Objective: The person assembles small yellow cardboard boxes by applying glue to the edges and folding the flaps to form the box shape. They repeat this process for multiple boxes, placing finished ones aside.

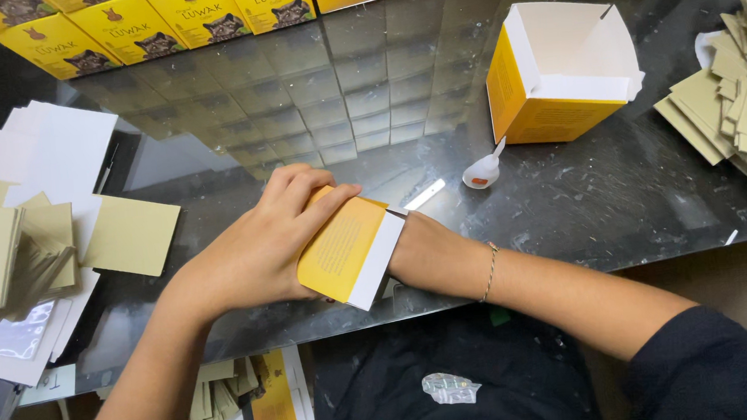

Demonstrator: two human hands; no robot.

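1. Nearest the camera: dark cloth on the lap point(494, 387), with a small clear plastic bag point(450, 388) lying on it.
2. Left hand point(257, 250) lies curled over the top of a small yellow carton point(350, 246), fingers wrapped across its upper face, holding it.
3. Carton sits tilted at the near edge of the dark glossy table point(568, 203), its white open end toward the right wrist.
4. Right hand point(426, 255) is pushed inside the carton; fingers are hidden, so I cannot tell how open it is. A thin bracelet point(490, 270) circles the wrist.
5. Beyond, well apart: an open yellow box point(558, 75) with a white interior, and a small white spoon point(482, 171) just left of it.
6. Stacks of olive card pieces point(12, 247) on the left, more point(738, 101) on the right.
7. Row of closed yellow boxes point(189, 16) along the far edge.
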